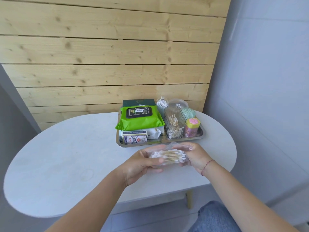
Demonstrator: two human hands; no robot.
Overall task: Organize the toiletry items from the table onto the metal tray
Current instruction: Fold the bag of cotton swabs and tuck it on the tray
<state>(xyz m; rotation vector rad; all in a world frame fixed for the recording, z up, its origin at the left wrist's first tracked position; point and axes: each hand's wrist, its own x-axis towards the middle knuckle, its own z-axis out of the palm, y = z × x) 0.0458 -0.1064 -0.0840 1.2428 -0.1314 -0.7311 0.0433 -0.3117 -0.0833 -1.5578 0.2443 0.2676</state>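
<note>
Table (66, 156): bare apart from tray, nothing loose that I see. Tray (160, 142) at far right edge, near full: green wipes (139, 120) on stack at left, clear swab box (174, 124), pink jar (192, 128) at right, card box (134, 138) at front-left corner. Swab bag (168, 156) off tray, just before its front edge, in both my hands: left hand (142, 164) and right hand (194, 158), fingers closed on bag ends. I judge it last item; placing left.

Clear bag of wooden cotton swabs (168, 156), lying flat and lengthwise, held just in front of the metal tray (160, 142). On the tray: green wipes pack (139, 118) atop a white pack, ribbed clear swab tub (174, 124) upright, pink-lidded jar (192, 127) beside it.
</note>
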